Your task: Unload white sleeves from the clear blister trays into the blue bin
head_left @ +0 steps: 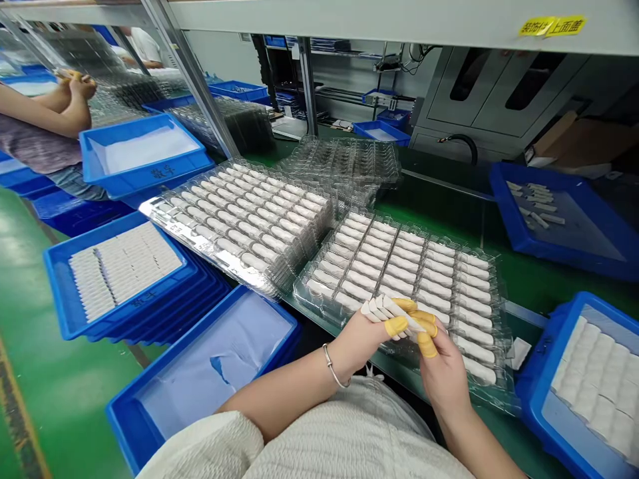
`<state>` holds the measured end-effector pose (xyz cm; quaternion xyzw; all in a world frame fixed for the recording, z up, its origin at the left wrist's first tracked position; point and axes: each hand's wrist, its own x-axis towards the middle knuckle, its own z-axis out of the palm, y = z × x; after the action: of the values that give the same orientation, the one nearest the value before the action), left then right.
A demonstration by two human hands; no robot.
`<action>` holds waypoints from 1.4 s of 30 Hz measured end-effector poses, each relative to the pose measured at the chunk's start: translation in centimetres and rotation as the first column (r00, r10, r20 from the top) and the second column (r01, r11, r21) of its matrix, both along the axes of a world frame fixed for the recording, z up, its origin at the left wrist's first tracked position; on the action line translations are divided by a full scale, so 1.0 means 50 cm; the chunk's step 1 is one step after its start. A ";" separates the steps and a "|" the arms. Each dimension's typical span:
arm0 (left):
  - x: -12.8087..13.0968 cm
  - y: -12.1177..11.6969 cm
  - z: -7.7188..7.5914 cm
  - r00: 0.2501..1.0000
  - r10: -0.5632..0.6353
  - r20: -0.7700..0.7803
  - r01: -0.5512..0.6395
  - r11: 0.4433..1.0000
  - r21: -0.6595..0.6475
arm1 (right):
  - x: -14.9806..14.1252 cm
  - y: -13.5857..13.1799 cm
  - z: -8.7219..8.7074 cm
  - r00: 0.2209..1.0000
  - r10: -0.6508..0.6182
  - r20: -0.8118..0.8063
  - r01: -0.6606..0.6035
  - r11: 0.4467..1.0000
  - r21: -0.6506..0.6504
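My left hand (372, 332), with a yellow finger cot on the thumb, is closed around several slim white plastic pieces (387, 311) held side by side. My right hand (439, 349) pinches the near end of the same bunch between yellow-covered fingertips. Both hands are over the front edge of a clear blister tray (319, 309) whose slots hold rows of similar white pieces. A stack of filled clear trays (244, 216) stands left of it. What the covered fingers hide of the bunch cannot be made out.
Blue bins surround me: one with white pieces (529, 392) at right, one lined with a sheet (117, 409) at lower left, one with neat rows (54, 266) at left. Clear trays (344, 159) lie behind. A metal post (192, 80) rises left; a co-worker's arm (44, 113) shows beyond.
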<state>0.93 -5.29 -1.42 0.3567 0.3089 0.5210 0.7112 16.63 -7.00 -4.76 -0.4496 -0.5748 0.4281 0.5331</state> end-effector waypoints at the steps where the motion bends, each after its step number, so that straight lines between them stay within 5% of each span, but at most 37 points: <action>1: 0.000 0.000 -0.005 1.000 -0.001 -0.005 0.001 1.000 -0.010 | 0.007 0.001 0.004 0.998 0.003 0.062 -0.004 1.000 0.024; 7: -0.006 -0.001 0.005 1.000 -0.022 -0.002 0.022 1.000 0.015 | 0.017 0.003 0.047 0.977 0.070 0.201 -0.087 0.993 0.078; 12: -0.012 -0.004 0.027 0.985 -0.062 -0.163 0.068 0.997 0.032 | 0.016 -0.001 0.060 0.907 -0.060 0.417 -0.043 0.971 0.234; 21: -0.024 -0.007 0.036 0.887 0.117 -0.446 0.092 0.903 0.420 | 0.026 0.010 0.049 0.839 -0.103 0.534 -0.118 0.924 0.365; 27: -0.025 -0.005 0.059 0.874 0.080 -0.480 0.188 0.854 0.484 | 0.026 0.012 0.044 0.827 -0.101 0.554 -0.124 0.927 0.354; 32: -0.026 -0.007 0.051 0.865 0.090 -0.493 0.156 0.887 0.435 | 0.026 0.010 0.050 0.831 -0.076 0.552 -0.160 0.916 0.367; 37: -0.025 -0.003 0.035 0.940 -0.009 -0.341 0.054 0.991 0.125 | 0.025 -0.002 0.082 0.827 -0.091 0.555 -0.123 0.934 0.336; 42: -0.024 0.001 0.027 0.987 -0.020 -0.157 0.017 1.000 -0.022 | 0.030 -0.012 0.109 0.744 -0.167 0.647 -0.165 0.893 0.420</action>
<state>-0.27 -5.24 -0.09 0.3921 0.3660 0.4815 0.6932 18.13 -7.62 0.70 -0.4366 -0.8095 0.0929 0.3813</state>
